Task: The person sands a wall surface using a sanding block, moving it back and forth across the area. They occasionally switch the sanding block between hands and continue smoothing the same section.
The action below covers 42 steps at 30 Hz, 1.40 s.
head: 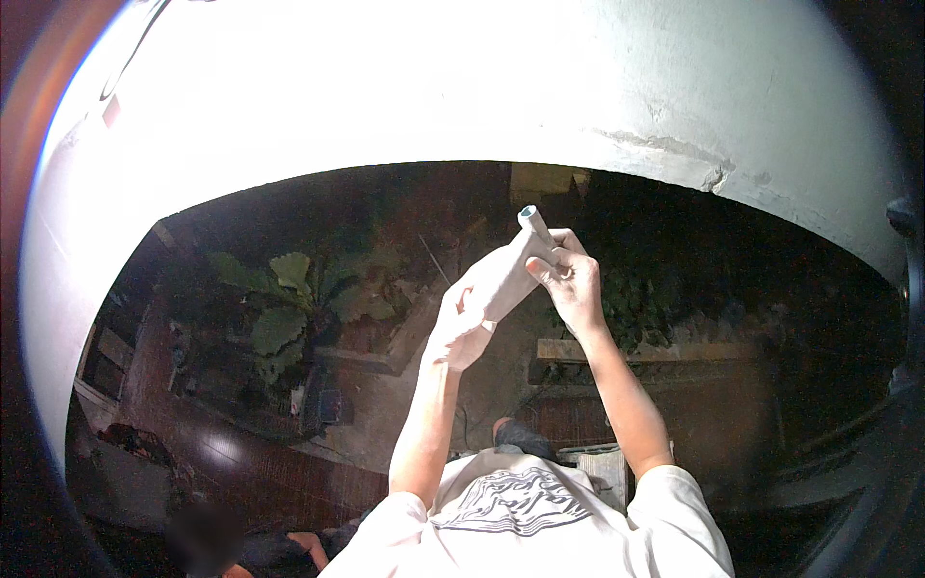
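Note:
A pale, elongated object [501, 283] is held up in front of my chest, tilted up to the right. Its far end is a narrow hollow tube [533, 220] with a bluish opening. Strong light washes out its surface, so its exact kind and material are unclear. My left hand [455, 338] grips the wider lower end, with part of the palm hidden behind it. Higher up, my right hand [574, 285] pinches it just below the tube, thumb on the near side and fingers partly hidden behind.
A bright white surface with a cracked, chipped edge [672, 148] curves across the top. Beyond and below lie a broad-leaved plant [278, 329], a long ledge [650, 351] and a dark blue container [330, 406]. Another person [278, 555] is at lower left.

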{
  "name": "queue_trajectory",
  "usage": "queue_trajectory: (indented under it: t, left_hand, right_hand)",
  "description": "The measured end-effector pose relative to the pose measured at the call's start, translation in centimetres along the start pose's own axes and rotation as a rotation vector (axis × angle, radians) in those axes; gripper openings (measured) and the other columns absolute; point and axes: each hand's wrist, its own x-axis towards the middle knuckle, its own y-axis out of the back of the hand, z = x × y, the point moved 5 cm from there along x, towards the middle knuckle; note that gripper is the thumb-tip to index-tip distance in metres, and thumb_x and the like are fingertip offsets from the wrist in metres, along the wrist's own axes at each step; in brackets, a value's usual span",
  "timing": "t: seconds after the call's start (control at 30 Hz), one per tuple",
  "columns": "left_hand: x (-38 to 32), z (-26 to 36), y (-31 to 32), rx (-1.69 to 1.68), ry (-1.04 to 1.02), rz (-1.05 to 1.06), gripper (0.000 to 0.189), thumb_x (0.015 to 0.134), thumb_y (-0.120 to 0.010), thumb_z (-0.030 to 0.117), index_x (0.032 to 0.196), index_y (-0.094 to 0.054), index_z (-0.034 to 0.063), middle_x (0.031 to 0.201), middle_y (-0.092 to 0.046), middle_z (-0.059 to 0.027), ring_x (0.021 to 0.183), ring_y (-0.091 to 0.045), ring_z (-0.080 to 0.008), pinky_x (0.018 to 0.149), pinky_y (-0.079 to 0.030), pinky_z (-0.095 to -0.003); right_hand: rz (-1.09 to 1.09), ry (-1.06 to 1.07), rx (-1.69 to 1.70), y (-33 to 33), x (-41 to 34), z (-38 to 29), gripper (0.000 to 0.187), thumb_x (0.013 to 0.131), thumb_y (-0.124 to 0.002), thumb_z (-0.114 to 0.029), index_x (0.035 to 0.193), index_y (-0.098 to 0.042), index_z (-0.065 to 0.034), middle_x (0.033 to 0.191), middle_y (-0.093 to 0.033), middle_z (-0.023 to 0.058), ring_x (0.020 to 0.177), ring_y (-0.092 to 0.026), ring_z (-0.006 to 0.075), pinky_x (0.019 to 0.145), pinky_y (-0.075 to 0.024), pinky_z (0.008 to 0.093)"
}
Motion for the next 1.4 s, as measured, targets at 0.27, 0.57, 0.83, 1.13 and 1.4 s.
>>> queue_trajectory:
  t: [0.27,0.57,0.83,1.13,1.4]
  left_hand:
    - [0.6,0.5,-1.2,0.733,-0.067,0.11,0.059,0.093,-0.058,0.035,0.138,-0.044,-0.0018,0.129,-0.056,-0.0187,0.12,-0.051,-0.0223,0.104,-0.036,-0.0384]
    - [13.0,11.0,0.8,1.873,-0.91,0.487,0.049,0.092,-0.052,0.005,0.138,-0.038,-0.0053,0.137,-0.046,-0.0261,0.124,-0.046,-0.0439,0.105,-0.036,-0.0478]
    - [14.1,11.2,6.2,2.146,-0.957,0.394,0.053,0.089,-0.057,0.021,0.137,-0.045,0.0003,0.14,-0.045,-0.0197,0.134,-0.039,-0.0379,0.11,-0.03,-0.0488]
    - [12.9,10.7,6.8,2.064,-1.102,0.347,0.058,0.089,-0.054,0.018,0.142,-0.037,-0.0001,0.145,-0.039,-0.0206,0.137,-0.031,-0.0435,0.113,-0.02,-0.0543]
    - [10.8,19.5,16.4,1.681,-0.901,0.97,0.045,0.093,-0.046,0.012,0.135,-0.046,-0.003,0.131,-0.05,-0.0282,0.125,-0.047,-0.036,0.106,-0.032,-0.0487]
  right_hand:
    - [0.173,0.391,-0.446,0.2,0.6,-3.0,0.033,0.068,-0.084,-0.022,0.088,-0.071,0.0006,0.101,-0.058,0.0101,0.076,-0.057,0.0143,0.055,-0.045,0.0247]
    - [0.625,1.086,-0.908,12.5,12.3,-13.8,0.034,0.1,-0.045,-0.023,0.129,-0.057,-0.0086,0.1,-0.058,0.0063,0.094,-0.049,0.0152,0.083,-0.0439,0.0334]
    - [0.822,1.201,-1.132,16.3,18.4,-13.8,0.034,0.099,-0.047,-0.03,0.13,-0.058,-0.0189,0.103,-0.056,0.0061,0.094,-0.043,0.0212,0.078,-0.0418,0.033]
    - [0.795,1.253,-1.184,15.9,17.6,-15.2,0.034,0.099,-0.045,-0.03,0.128,-0.06,-0.0196,0.101,-0.058,0.0039,0.092,-0.043,0.0196,0.076,-0.041,0.0317]
    - [0.851,1.26,-1.149,15.5,17.5,-15.6,0.034,0.098,-0.046,-0.031,0.125,-0.061,-0.0164,0.109,-0.062,0.0046,0.098,-0.046,0.0206,0.084,-0.0422,0.035]
